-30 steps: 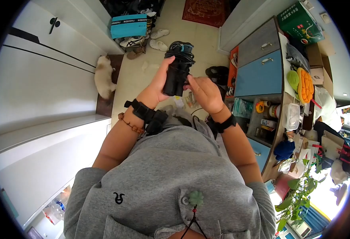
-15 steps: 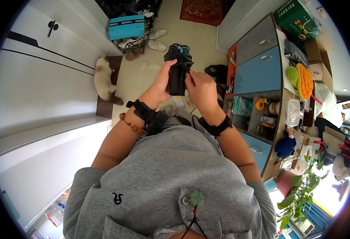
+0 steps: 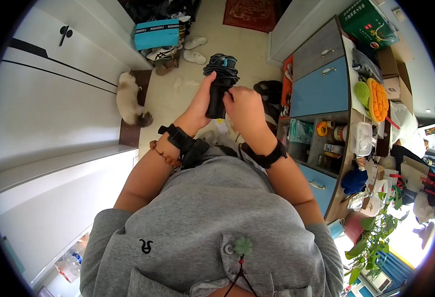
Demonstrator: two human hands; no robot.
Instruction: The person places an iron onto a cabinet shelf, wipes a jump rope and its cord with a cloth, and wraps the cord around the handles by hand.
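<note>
A black cylindrical object (image 3: 217, 101) stands out in front of my body, with a black cable (image 3: 222, 71) wound in loops around its far end. My left hand (image 3: 200, 106) is wrapped round its left side, thumb up near the cable. Against the right side of the cylinder, my right hand (image 3: 246, 108) has its fingers curled in, partly over the surface. Whatever those fingertips pinch is too small to make out. Black straps circle both of my wrists.
A pale cat (image 3: 128, 99) lies by the white cabinet (image 3: 59, 104) at left. Shoes (image 3: 194, 57) and a blue box (image 3: 157, 34) are on the floor ahead. At right stands a blue and grey cabinet (image 3: 321, 91) with cluttered shelves and a plant (image 3: 371, 237).
My right hand has moved left onto the cylinder, its fingers curling inward. The cylinder has turned slightly in my left hand. The cat's tail has shifted.
</note>
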